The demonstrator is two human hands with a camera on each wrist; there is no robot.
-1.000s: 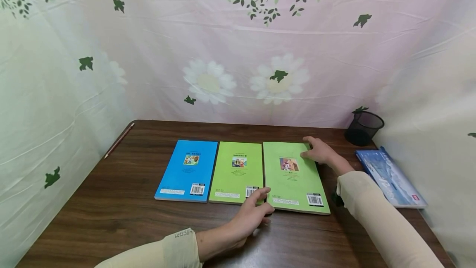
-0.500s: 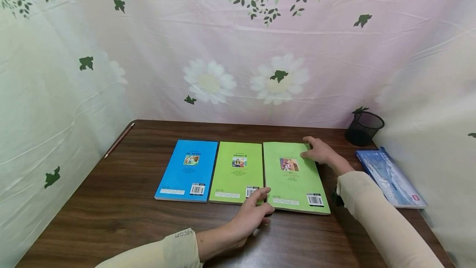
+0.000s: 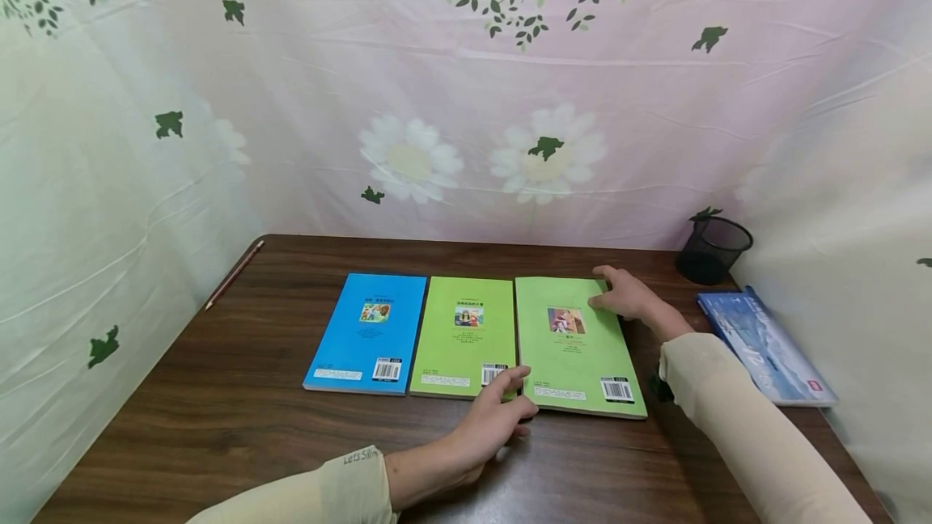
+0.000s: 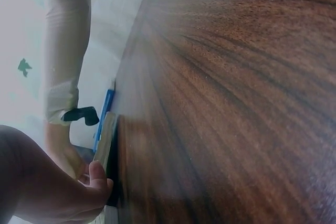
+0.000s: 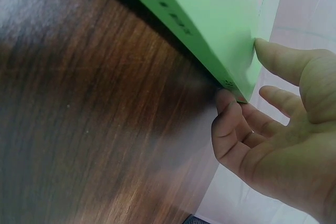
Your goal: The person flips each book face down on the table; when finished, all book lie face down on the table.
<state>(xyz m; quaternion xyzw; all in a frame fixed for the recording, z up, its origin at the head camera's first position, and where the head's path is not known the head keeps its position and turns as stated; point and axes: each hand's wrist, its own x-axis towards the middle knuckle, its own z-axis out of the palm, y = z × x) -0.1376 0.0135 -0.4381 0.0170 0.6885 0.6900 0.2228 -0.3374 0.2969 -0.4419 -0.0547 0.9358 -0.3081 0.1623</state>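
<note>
Three books lie side by side on the wooden table, back covers up: a blue book, a yellow-green book and a larger light green book. My left hand holds the light green book's near left corner, index finger at its left edge and thumb at the front edge. Diagonally opposite, my right hand grips its far right corner. In the right wrist view the right hand has its thumb against the light green book, with curled fingers at the corner by the spine.
A black mesh pen holder stands at the back right. In front of it lies another blue book with a snowy picture, beside my right forearm. A pencil lies along the left table edge. Patterned curtains surround the table.
</note>
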